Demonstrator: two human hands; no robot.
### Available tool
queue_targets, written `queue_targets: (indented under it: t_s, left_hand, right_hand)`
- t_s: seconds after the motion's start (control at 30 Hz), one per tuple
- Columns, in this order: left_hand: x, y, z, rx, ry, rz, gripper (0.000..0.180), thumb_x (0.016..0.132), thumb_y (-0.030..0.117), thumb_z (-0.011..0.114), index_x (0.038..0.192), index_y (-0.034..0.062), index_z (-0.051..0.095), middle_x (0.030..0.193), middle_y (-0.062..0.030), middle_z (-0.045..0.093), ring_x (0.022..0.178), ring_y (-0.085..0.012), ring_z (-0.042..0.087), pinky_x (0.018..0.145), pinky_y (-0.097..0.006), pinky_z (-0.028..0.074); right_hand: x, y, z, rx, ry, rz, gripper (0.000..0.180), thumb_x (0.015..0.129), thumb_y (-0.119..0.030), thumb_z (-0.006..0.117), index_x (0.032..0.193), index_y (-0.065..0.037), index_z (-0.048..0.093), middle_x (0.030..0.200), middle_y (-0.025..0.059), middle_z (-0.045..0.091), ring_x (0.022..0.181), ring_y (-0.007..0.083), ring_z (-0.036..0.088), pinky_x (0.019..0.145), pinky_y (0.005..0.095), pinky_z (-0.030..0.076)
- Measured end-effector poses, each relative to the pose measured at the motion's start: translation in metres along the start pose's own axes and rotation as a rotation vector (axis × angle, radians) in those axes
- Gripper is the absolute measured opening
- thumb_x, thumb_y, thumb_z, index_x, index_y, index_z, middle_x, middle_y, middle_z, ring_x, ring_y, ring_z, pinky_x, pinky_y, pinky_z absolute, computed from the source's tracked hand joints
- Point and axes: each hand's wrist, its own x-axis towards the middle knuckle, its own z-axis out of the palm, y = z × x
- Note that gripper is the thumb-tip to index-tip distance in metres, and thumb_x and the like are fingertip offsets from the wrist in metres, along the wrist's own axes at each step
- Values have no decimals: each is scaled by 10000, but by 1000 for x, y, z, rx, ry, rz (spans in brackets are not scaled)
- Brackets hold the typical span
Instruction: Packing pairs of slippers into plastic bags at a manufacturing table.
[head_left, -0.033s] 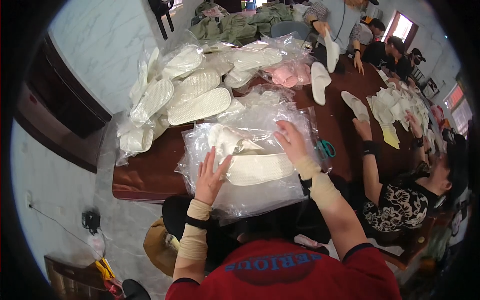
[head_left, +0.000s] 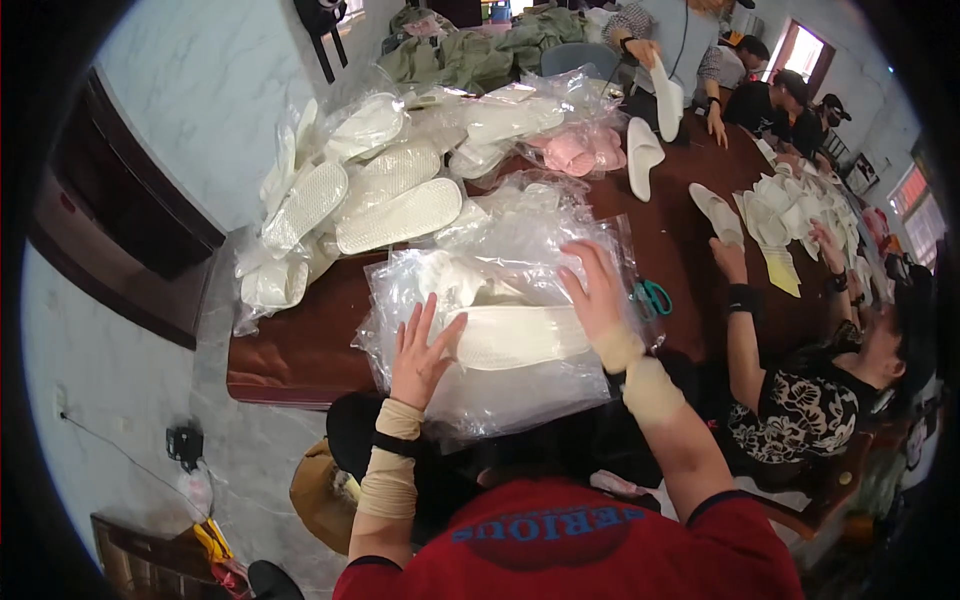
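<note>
Pale blue-grey marble-patterned walls (head_left: 210, 80) and a dark brown door (head_left: 130, 190) flank a glossy reddish-brown bench (head_left: 300, 355) on grey marbled flooring (head_left: 255, 440), with daylight glaring through a bright rectangular window (head_left: 802, 52) at far right

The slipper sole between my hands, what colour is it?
The slipper sole is white, clearest in the head view.

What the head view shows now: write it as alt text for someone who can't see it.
A person's open left hand and right hand flank white slippers amid clear plastic on a brown table. Beyond lie more bagged slippers; co-workers are at right.
</note>
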Motion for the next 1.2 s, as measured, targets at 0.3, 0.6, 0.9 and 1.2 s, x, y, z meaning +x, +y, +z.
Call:
queue_targets:
  t_s: [0.3, 0.6, 0.9, 1.2]
  left_hand:
    - [57, 21, -2, -288, 448, -91, 145, 919, 46, 520, 1019, 43, 624, 1032, -146, 663, 996, -350, 621, 878, -396, 474]
    - [78, 76, -56, -1224, 543, -492, 177, 996, 203, 482, 1034, 46, 556, 863, -93, 653, 699, -180, 653, 539, -277, 525]
    - [-8, -71, 28, -975, 567, -764, 431, 1015, 332, 402, 1365, 80, 410, 1339, -98, 490, 1243, -211, 457, 1013, -403, 381]
    - [-59, -42, 66, -789, 562, -564, 522, 1038, 361, 329, 1390, -13, 422, 1429, -127, 435, 1335, -234, 382, 1119, -352, 252]
  right_hand:
    - [-127, -32, -15, -43, -744, -303, 481, 738, -148, 718, 1191, -148, 555, 1265, 115, 498, 1220, 301, 462, 975, 493, 410]
    - [-141, -9, -13, 6, -834, -218, 441, 803, -249, 691, 1215, -163, 558, 1304, 111, 484, 1245, 305, 429, 979, 508, 383]
    - [-111, -21, -38, 255, -528, 110, 206, 913, -200, 582, 1061, -77, 655, 868, 77, 677, 813, 211, 652, 751, 339, 513]
    - [-43, 46, -21, 250, -598, 379, 179, 881, -142, 602, 1033, -62, 653, 897, 119, 676, 805, 229, 660, 711, 336, 518]
